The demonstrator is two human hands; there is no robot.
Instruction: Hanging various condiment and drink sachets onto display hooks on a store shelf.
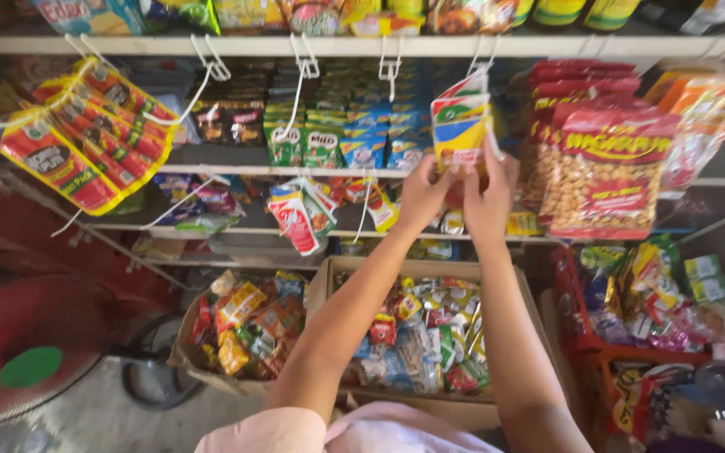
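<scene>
Both arms reach up and away from the person toward a strip of sachets (461,126), coloured yellow, red, blue and green, that hangs from a white hook (482,57) on the edge of the top shelf (547,46). The strip's long axis runs straight down from that hook, so its lower end meets the hands from above. The left hand (424,197) has its fingers curled about the lower left edge of the strip, apparently pinching it; the right hand (490,201) is closed in the same way on the lower right edge, thumb and fingers folded against the packets (how firm either grip is cannot be told from this angle). The two hands sit just beside each other, both touching the strip's bottom, neither clearly nearer than the other. To the right of the strip hangs a large bag of peanuts (602,172) with a red label, close but apart from it. Well to the strip's left hang red and yellow sachet strips (86,138). Below the strip, past the forearms, stands an open cardboard box (329,281) filled with mixed small packets.
</scene>
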